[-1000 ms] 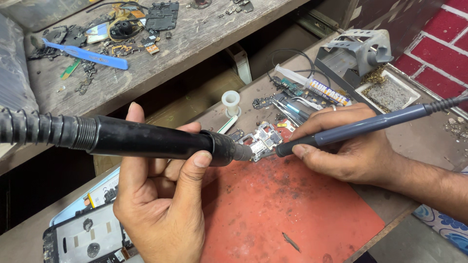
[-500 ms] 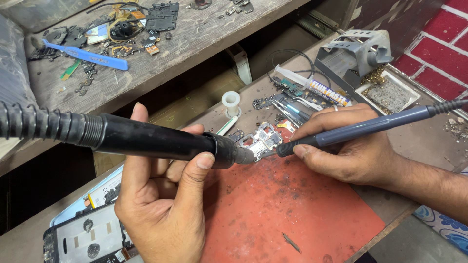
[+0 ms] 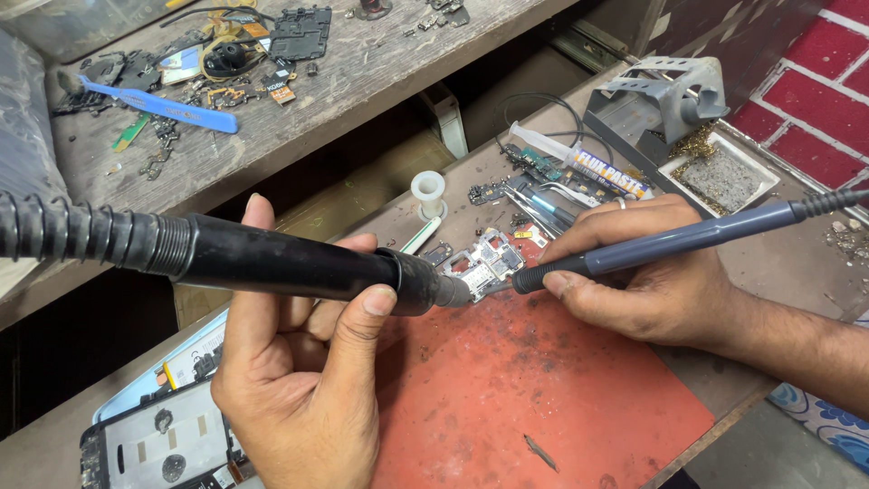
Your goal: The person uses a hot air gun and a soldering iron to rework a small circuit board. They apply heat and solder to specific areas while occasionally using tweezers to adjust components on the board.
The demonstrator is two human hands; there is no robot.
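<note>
2 hands, 2 tools: the left hand (image 3: 299,380) wraps its fingers round 1 black hot-air wand (image 3: 272,264), the right hand (image 3: 652,285) pinches 1 grey soldering iron (image 3: 688,240), both tips meeting over 1 small circuit board (image 3: 486,263) at the red mat (image 3: 543,398) edge.

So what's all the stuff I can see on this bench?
hot-air wand: one, black, left hand, nozzle at the board
soldering iron: one, blue-grey, right hand, tip at the board
circuit board: one, silvery, on the mat's far edge
work mat: one, red, bench front
syringe: one, clear with label, behind the board
iron stand: one, grey metal, far right
tray: one, white, beside the stand
pry tool: one, blue, upper shelf
phone: one, opened, bottom left
left hand: grips the wand
right hand: grips the iron
</note>
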